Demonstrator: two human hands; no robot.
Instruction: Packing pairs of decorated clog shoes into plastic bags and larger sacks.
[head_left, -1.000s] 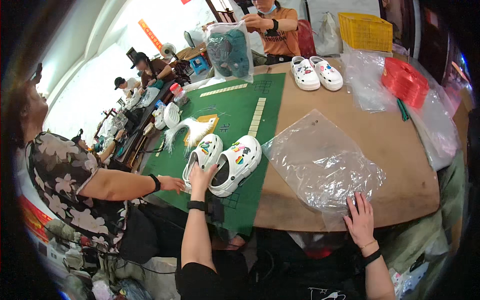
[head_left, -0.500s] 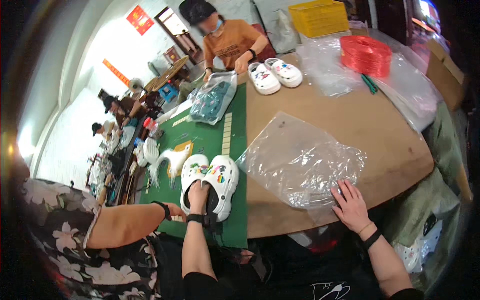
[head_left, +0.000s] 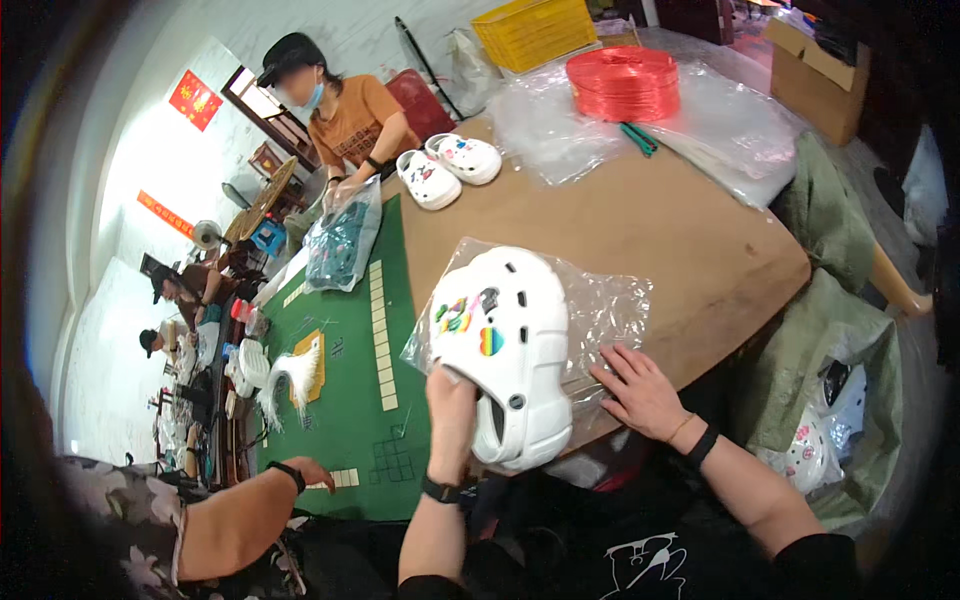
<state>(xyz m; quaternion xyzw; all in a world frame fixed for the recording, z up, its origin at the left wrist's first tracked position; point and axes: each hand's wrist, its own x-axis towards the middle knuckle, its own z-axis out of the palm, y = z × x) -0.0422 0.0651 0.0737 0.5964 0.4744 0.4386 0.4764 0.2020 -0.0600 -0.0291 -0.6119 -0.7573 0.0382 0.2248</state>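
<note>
My left hand (head_left: 450, 418) is closed at the heel opening of a white clog (head_left: 515, 345) with colourful charms, including a rainbow heart. The clog is raised and tilted, toe away from me, in front of a clear plastic bag (head_left: 612, 300). Whether a second clog is behind it, I cannot tell. My right hand (head_left: 640, 395) rests with fingers spread on the near right edge of that bag, which lies on the brown board (head_left: 690, 240).
A co-worker's hand (head_left: 318, 474) is at the green mat (head_left: 350, 400). Across the table, another person handles a bagged teal pair (head_left: 342, 245) beside white clogs (head_left: 465, 160). Red twine (head_left: 625, 85), green snips (head_left: 640, 140) and a yellow crate (head_left: 535, 32) are farther back.
My left hand has lifted the white clogs off the green mat and moved right, over the bag. My right hand stays on the bag. The view has shifted right.
</note>
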